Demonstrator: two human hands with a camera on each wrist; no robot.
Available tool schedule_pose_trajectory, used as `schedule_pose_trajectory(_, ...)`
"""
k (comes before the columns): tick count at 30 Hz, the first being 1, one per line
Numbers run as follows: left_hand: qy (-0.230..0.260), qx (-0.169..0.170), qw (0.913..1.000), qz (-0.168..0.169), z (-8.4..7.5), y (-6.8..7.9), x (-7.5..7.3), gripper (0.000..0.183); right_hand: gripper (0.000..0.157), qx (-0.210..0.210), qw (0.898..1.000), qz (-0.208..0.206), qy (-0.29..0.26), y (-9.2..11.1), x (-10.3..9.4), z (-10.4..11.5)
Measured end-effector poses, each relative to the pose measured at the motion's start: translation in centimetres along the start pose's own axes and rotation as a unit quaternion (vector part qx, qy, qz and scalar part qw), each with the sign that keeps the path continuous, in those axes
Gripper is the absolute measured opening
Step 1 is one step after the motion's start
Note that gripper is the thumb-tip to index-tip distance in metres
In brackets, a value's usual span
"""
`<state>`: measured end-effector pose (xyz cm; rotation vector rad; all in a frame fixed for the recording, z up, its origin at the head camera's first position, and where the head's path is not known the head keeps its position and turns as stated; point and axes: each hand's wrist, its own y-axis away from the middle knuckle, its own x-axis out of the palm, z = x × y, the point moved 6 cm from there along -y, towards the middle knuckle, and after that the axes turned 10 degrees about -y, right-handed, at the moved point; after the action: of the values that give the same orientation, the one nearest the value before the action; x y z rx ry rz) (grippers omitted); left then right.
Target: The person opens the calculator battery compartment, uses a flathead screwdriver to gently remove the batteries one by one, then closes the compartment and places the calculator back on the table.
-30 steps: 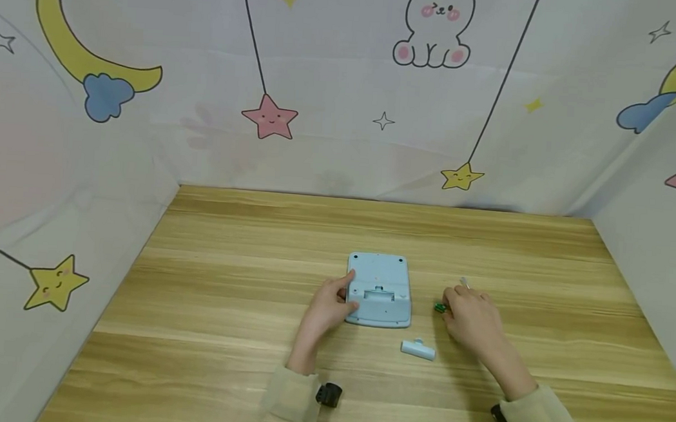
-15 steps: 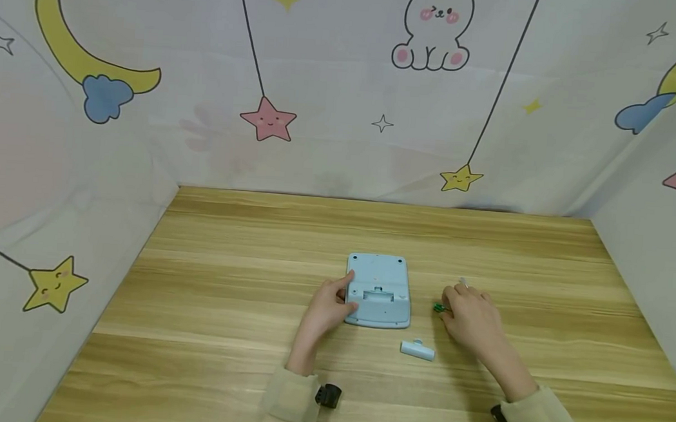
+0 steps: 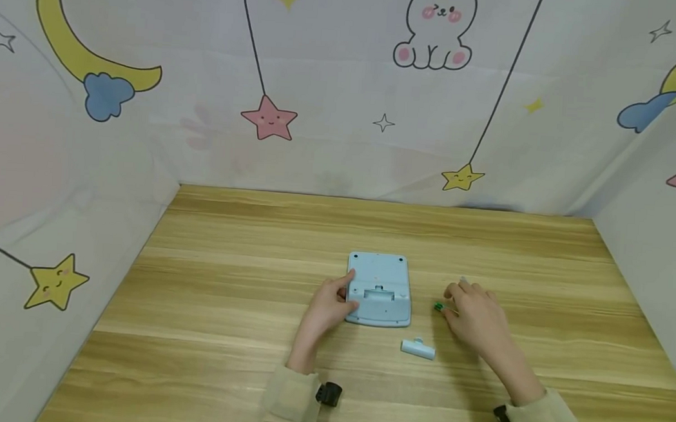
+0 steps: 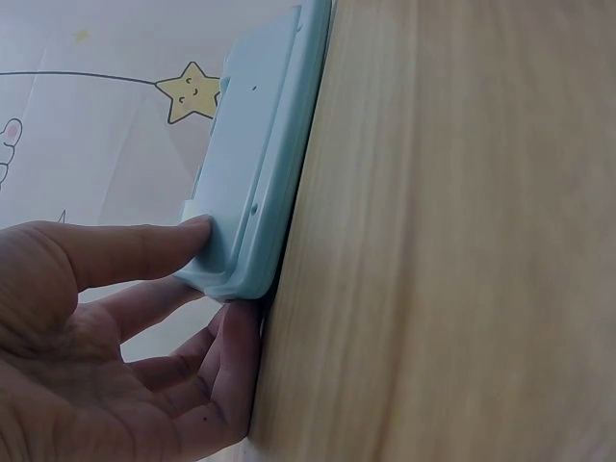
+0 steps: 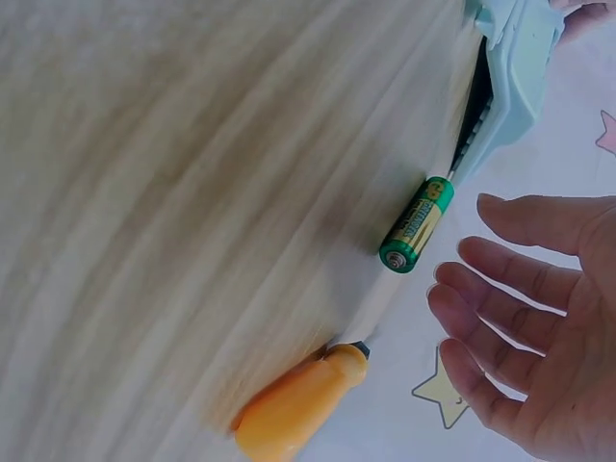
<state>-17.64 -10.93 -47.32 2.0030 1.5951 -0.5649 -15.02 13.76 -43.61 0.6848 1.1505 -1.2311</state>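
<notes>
A light-blue calculator (image 3: 379, 271) lies face down on the wooden table, its battery slot (image 3: 379, 295) uncovered. My left hand (image 3: 329, 301) holds its left edge; in the left wrist view the thumb (image 4: 144, 252) presses the back and the other fingers lie at the side, low by the tabletop. My right hand (image 3: 474, 313) hovers beside a green battery (image 5: 417, 224), fingers parted and nothing between them. In the right wrist view a gap shows between fingertips and battery. A screwdriver with an orange handle (image 5: 298, 409) lies close by, mostly hidden under the right hand in the head view.
The small light-blue battery cover (image 3: 418, 349) lies in front of the calculator, between the two hands. A white cloth (image 3: 334, 75) printed with stars and moons hangs behind the table's back edge (image 3: 385, 201) and along both sides.
The right hand's fingers have spread apart and drawn slightly right, off the battery, which stays about where it was. My left hand and the calculator have not moved.
</notes>
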Motion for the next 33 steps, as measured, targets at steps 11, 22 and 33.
schedule_pose_trajectory(11, 0.001, 0.023, 0.9997, -0.011, -0.5, 0.3, -0.4, 0.061, 0.022, -0.01, 1.0, -0.012, -0.005, 0.4, -0.6, 0.7)
schedule_pose_trajectory(22, -0.002, -0.009, 1.0, 0.0, -0.1, -0.1, -0.1, 0.062, 0.017, -0.059, 0.998, -0.013, -0.007, 1.1, -0.8, 2.0)
schedule_pose_trajectory(33, -0.005, -0.008, 0.9999, -0.003, -0.2, 0.1, -0.2, 0.062, 0.019, -0.107, 0.994, -0.015, -0.007, 2.2, -0.6, 3.4)
